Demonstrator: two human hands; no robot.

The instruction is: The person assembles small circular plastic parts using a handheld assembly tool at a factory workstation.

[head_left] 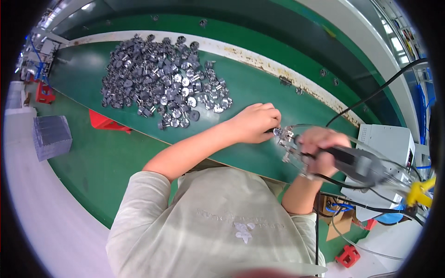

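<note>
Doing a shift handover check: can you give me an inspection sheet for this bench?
Surface: green table, worn pale strip along its far edge.
Job's things: small metal part pinched at the left hand's fingertips; powered handheld tool pointed at it.
Clutter: big heap of grey metal parts; few strays by the far edge.
Grippers: left hand closed on the part; right hand wrapped round the tool.
Cables: black cable, clear hoses near the tool.
Surroundings: white control box, red bin.

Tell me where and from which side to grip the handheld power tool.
Grip the power tool around its thick dark barrel, behind the metal tip, coming from above as the right hand does. The barrel lies nearly level, tip toward the left hand, cords trailing off the rear.
</note>
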